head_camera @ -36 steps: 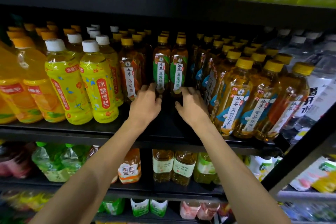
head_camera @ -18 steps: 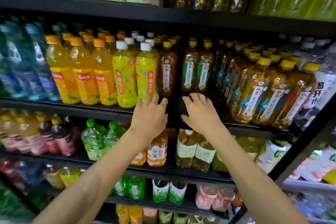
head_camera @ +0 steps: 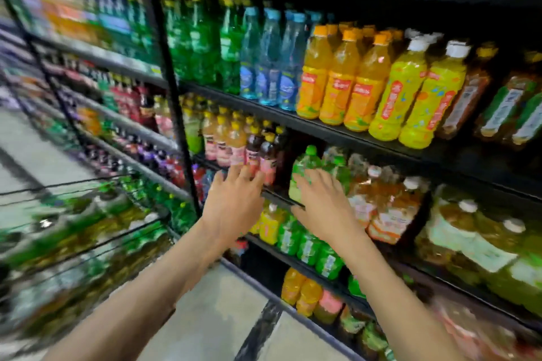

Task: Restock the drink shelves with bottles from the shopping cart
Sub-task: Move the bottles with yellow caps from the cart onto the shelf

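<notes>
Bottles fill the black drink shelves (head_camera: pixel 337 132) across the frame: orange juice bottles (head_camera: pixel 340 79) and yellow white-capped ones (head_camera: pixel 416 94) on an upper tier, blue (head_camera: pixel 269 64) and green (head_camera: pixel 202 41) further left, w/ more blurred bottles lying in the wire shopping cart (head_camera: pixel 82 231) at lower left. Both hands are empty, fingers spread, palms away from the camera; left hand (head_camera: pixel 233 202) is in front of dark, pink-labelled bottles (head_camera: pixel 258 155), right hand (head_camera: pixel 322 202) over a green-capped bottle (head_camera: pixel 305 167) on the same tier. Can't tell if either touches a bottle, since the view is motion-blurred.
</notes>
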